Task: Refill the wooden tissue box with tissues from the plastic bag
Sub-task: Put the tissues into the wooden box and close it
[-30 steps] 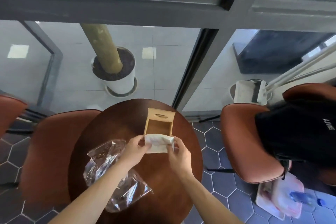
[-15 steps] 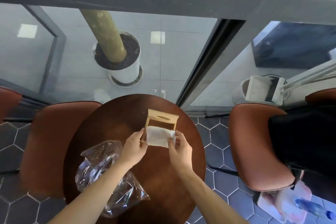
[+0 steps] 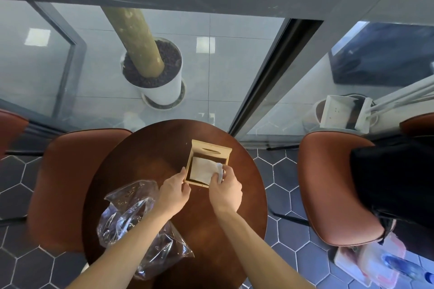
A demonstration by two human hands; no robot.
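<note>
The open wooden tissue box (image 3: 211, 148) sits on the round dark wooden table (image 3: 150, 148), its slotted lid pushed toward the far side. A white stack of tissues (image 3: 202, 169) lies inside the box. My right hand (image 3: 225, 191) pinches the stack's right edge, where a corner folds up. My left hand (image 3: 175, 192) grips the box's near-left corner. The crumpled clear plastic bag (image 3: 131, 216) lies on the table to the left, partly under my left forearm.
Brown padded chairs stand left (image 3: 68, 185) and right (image 3: 328, 185) of the table; a black garment (image 3: 394, 178) lies on the right one. A glass wall with a potted trunk (image 3: 152, 70) behind it is just beyond the table. Pink items (image 3: 375, 263) lie on the floor at right.
The tissue stack, held in both hands above the table before, has gone down into the box. My left hand let go of it and took the box's corner.
</note>
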